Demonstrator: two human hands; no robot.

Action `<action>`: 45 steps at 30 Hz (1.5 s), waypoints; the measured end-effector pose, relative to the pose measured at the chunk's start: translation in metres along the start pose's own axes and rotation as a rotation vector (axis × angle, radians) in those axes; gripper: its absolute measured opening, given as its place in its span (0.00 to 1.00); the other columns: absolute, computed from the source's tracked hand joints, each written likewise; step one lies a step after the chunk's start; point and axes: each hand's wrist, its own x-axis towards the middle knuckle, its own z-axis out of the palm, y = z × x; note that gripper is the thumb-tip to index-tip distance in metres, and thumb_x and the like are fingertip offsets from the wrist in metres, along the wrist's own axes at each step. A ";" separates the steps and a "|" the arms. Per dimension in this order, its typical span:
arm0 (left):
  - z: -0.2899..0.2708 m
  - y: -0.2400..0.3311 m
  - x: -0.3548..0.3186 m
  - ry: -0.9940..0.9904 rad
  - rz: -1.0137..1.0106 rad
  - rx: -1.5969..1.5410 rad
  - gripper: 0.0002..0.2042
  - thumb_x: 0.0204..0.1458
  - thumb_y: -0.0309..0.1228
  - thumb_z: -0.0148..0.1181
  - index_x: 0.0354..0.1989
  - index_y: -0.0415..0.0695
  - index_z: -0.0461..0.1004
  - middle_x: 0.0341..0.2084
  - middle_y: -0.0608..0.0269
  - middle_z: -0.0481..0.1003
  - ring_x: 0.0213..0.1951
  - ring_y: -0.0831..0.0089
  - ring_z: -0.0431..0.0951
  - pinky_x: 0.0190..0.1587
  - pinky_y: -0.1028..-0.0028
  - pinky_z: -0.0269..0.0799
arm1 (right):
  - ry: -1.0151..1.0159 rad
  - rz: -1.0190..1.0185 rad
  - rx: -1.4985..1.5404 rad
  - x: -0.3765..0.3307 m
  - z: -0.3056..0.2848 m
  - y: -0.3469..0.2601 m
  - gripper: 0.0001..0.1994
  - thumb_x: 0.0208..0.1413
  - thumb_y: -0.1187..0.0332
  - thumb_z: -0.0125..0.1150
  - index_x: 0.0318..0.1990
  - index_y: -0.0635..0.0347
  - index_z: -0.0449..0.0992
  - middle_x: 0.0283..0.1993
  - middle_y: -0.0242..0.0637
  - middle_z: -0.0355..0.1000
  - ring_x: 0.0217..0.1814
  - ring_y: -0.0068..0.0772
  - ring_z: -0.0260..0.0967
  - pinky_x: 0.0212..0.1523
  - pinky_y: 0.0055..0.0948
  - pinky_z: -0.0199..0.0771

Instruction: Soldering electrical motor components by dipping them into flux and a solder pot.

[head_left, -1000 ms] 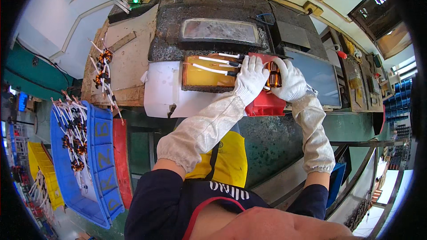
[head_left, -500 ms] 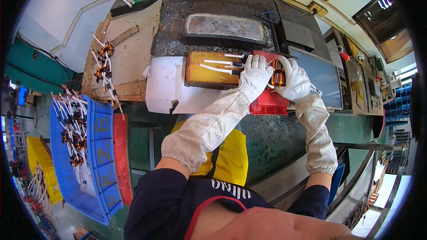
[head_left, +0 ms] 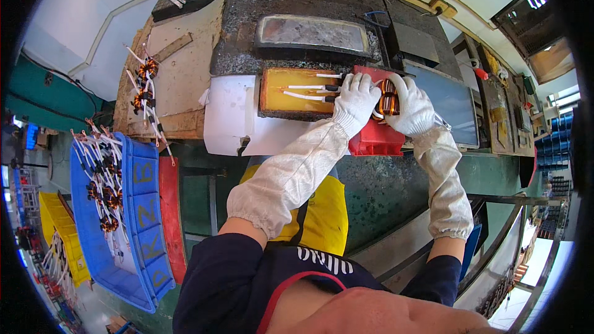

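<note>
White gloves cover both of my hands. My right hand point(head_left: 413, 109) is closed around a copper-wound toroidal coil point(head_left: 388, 98) above a red plastic bin point(head_left: 376, 139). Just left of it, my left hand point(head_left: 357, 102) is closed on the coil's white sleeved leads point(head_left: 309, 93). Those leads point left over a shallow rectangular tray point(head_left: 264, 94) of amber liquid, their bare copper ends above or at its surface; I cannot tell which. The fingertips of my right hand are partly hidden behind the coil.
Behind the tray is a grey metal-topped rectangular pot point(head_left: 312, 34). Two finished-looking coils with leads point(head_left: 145, 99) lie on the bench at left. A blue crate point(head_left: 139, 210) holds several more coils, beside a yellow crate point(head_left: 62, 229). A grey panel point(head_left: 442, 105) lies at right.
Hands and coil have shifted only slightly, with the leads still over the amber tray. The green light on the device at the back left no longer shows.
</note>
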 end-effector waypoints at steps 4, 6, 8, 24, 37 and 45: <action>-0.002 -0.001 0.002 -0.088 -0.021 -0.056 0.06 0.48 0.30 0.54 0.32 0.43 0.73 0.42 0.55 0.74 0.50 0.58 0.74 0.54 0.60 0.69 | -0.006 0.001 -0.008 0.000 -0.001 -0.001 0.39 0.31 0.64 0.69 0.58 0.53 0.62 0.46 0.48 0.68 0.45 0.55 0.71 0.47 0.46 0.71; -0.005 -0.001 0.002 -0.110 -0.029 -0.058 0.06 0.48 0.30 0.54 0.32 0.44 0.73 0.42 0.55 0.74 0.51 0.58 0.74 0.54 0.60 0.69 | 0.000 -0.004 -0.023 0.001 0.000 -0.001 0.39 0.31 0.64 0.69 0.58 0.53 0.62 0.46 0.47 0.68 0.44 0.54 0.71 0.47 0.45 0.71; -0.008 -0.001 0.001 -0.113 -0.010 -0.048 0.06 0.49 0.30 0.53 0.33 0.44 0.73 0.42 0.55 0.74 0.50 0.58 0.74 0.55 0.60 0.69 | 0.032 -0.030 -0.024 0.001 0.000 -0.001 0.39 0.30 0.64 0.69 0.58 0.52 0.62 0.47 0.47 0.68 0.44 0.54 0.71 0.46 0.45 0.72; -0.007 -0.003 0.000 -0.057 0.002 -0.022 0.06 0.48 0.31 0.53 0.32 0.44 0.72 0.37 0.58 0.72 0.46 0.60 0.74 0.50 0.63 0.70 | 0.020 -0.035 -0.060 0.003 0.000 -0.003 0.38 0.31 0.63 0.69 0.57 0.52 0.63 0.46 0.47 0.68 0.44 0.53 0.71 0.46 0.46 0.71; -0.005 -0.015 0.020 0.090 0.223 0.087 0.03 0.47 0.33 0.54 0.28 0.51 0.73 0.29 0.65 0.72 0.40 0.66 0.72 0.53 0.59 0.65 | 0.010 0.237 -0.018 -0.001 0.007 -0.017 0.38 0.35 0.62 0.69 0.59 0.50 0.61 0.51 0.46 0.67 0.51 0.51 0.70 0.50 0.47 0.69; 0.009 -0.033 0.038 0.145 0.312 0.031 0.02 0.46 0.34 0.54 0.26 0.52 0.72 0.27 0.68 0.72 0.36 0.69 0.72 0.45 0.65 0.66 | 0.093 0.374 -0.071 0.012 0.016 -0.025 0.35 0.36 0.56 0.70 0.54 0.50 0.63 0.46 0.43 0.69 0.47 0.50 0.72 0.47 0.48 0.70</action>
